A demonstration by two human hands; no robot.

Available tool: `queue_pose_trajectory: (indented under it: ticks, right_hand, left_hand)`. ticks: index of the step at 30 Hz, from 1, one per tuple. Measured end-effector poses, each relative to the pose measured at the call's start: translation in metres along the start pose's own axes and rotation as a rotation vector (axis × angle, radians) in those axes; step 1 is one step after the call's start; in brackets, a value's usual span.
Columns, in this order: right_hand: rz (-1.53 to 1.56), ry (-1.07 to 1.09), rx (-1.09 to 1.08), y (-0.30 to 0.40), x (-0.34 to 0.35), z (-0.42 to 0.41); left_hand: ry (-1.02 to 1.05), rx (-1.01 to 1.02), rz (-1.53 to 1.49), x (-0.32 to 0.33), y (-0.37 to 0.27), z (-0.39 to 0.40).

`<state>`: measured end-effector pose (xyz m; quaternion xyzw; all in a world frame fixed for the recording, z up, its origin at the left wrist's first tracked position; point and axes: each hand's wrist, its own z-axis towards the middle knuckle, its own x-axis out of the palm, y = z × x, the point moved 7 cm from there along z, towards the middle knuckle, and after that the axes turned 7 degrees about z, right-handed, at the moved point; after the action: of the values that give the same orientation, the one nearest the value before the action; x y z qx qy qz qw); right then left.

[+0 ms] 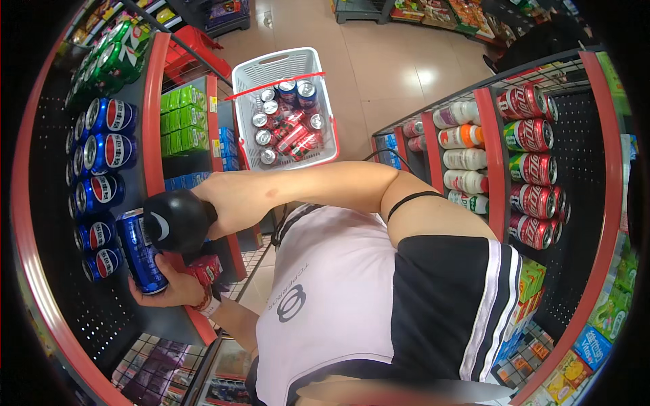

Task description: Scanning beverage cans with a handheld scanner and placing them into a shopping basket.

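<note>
My left hand (175, 289) holds a blue drink can (139, 254) beside the left shelf, its thumb and fingers around the can's lower part. My right arm reaches across my body, and my right hand (223, 203) is closed around the narrow part of a rounded black object (177, 221) with a white curved mark. This object overlaps the can's upper end; its exact kind is unclear, and whether they touch cannot be told. Blue Pepsi cans (110, 152) lie stacked on their sides on the left shelf. Beyond my forearm, a white plastic basket (241, 71) with a red handle holds several cans.
Green can packs (114, 56) top the left shelf, with small green cartons (184, 119) beside it. On the right shelf lie red Coca-Cola cans (530, 170) and plastic bottles (464, 158). A red stool (193, 53) stands behind the basket. A dark-clothed person (543, 43) is at the upper right.
</note>
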<state>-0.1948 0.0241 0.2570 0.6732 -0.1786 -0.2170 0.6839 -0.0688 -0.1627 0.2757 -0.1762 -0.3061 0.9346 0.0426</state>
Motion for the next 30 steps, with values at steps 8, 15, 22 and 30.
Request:
queue_pose_trajectory:
  ticks: [8,15,22,30]
  right_hand:
    - [0.038,-0.088,-0.018,-0.009,-0.030,-0.018]
    - [0.029,-0.367,-0.166,-0.021,-0.140,-0.032]
    - [0.156,-0.910,-0.029,-0.048,-0.291,-0.100]
    - [0.245,-1.105,0.306,-0.129,-0.301,-0.211]
  left_hand:
    - [-0.016,0.070,-0.194,0.023,-0.007,-0.010]
    - [0.500,0.155,-0.416,0.099,-0.020,-0.068]
    - [1.006,-0.168,-0.317,0.214,0.017,-0.175]
    - [0.989,-0.016,0.010,0.321,0.024,-0.206]
